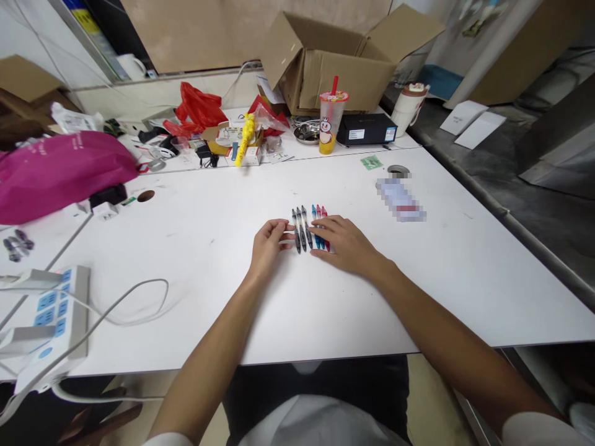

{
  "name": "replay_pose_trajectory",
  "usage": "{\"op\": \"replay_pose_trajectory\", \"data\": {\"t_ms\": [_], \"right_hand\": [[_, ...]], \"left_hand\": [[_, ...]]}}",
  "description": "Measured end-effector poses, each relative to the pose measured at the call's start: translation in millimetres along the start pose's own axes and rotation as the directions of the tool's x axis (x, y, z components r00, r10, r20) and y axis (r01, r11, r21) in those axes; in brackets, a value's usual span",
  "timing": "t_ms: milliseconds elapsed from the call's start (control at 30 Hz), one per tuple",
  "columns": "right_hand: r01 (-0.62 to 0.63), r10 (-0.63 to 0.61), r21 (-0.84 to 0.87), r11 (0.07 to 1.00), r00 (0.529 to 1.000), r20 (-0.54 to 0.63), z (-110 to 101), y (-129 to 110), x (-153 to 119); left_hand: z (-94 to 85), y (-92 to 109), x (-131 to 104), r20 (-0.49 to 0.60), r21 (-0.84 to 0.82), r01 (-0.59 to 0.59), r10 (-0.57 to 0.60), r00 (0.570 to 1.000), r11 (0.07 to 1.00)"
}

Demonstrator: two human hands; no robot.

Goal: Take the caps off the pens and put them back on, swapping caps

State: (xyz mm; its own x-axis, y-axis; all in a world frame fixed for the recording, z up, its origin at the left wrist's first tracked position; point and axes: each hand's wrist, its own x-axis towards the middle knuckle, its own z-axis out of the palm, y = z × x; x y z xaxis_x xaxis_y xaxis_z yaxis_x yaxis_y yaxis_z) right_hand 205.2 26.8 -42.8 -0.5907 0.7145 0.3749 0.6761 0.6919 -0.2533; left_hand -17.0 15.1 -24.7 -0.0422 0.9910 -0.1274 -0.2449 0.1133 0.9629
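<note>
Three black pens (302, 229) lie side by side on the white table (195, 229), pointing away from me. Just right of them is a second group of blue and red pens (318, 212), partly covered by my right hand. My left hand (271, 243) rests at the left side of the black pens, its fingers apart and its fingertips by the leftmost one. My right hand (341, 243) lies over the coloured pens with its fingers spread, the fingertips near the rightmost black pen. Neither hand is closed around a pen.
A power strip (74, 310) with a loose cable is at the left. Behind stand a pink bag (69, 170), a yellow item (245, 141), a drink cup (329, 127), a black box (367, 129) and a cardboard box (344, 77). A blurred packet (400, 199) lies right.
</note>
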Motion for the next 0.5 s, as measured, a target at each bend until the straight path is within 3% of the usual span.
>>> {"op": "replay_pose_trajectory", "data": {"t_ms": [300,500], "right_hand": [[-0.005,0.005,0.007,1.0,0.999,0.043,6.9,-7.2,5.4],[0.027,-0.027,0.007,1.0,0.999,-0.039,5.0,-4.7,7.7]], "left_hand": [[0.2,2.4,-0.3,-0.007,-0.006,0.001,-0.001,1.0,1.0],[-1.3,1.9,0.0,-0.021,-0.009,0.007,-0.007,1.0,1.0]]}}
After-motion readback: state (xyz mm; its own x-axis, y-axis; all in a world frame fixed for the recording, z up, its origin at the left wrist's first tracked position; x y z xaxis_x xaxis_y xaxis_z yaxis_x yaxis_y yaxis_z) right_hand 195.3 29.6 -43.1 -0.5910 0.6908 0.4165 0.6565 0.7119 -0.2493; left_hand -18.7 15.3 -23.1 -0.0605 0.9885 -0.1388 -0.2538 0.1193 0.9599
